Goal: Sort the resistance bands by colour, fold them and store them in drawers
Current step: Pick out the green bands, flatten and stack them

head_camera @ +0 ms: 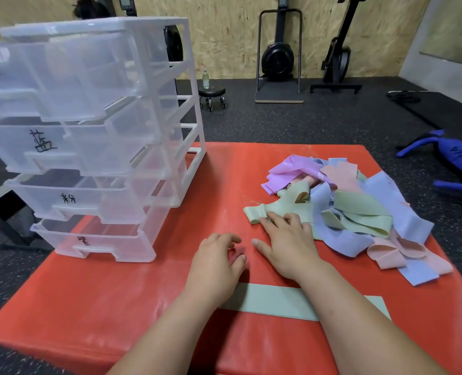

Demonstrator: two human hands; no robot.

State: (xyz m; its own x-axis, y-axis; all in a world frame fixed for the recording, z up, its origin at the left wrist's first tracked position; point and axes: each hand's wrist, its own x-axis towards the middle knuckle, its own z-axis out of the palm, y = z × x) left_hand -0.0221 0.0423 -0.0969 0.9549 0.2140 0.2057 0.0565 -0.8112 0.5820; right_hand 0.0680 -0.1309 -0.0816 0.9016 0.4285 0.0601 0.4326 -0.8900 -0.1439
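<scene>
Right hand (286, 247) flat on 1 green band (256, 213); left hand (216, 263) loose, empty. Risk: pulling drags tangled pile (359, 207) (bands interlaced) toward the mat's (116, 307) right edge.

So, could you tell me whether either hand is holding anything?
Nothing is gripped: right hand rests fingers flat on the green band by its folded end; left hand empty.
</scene>
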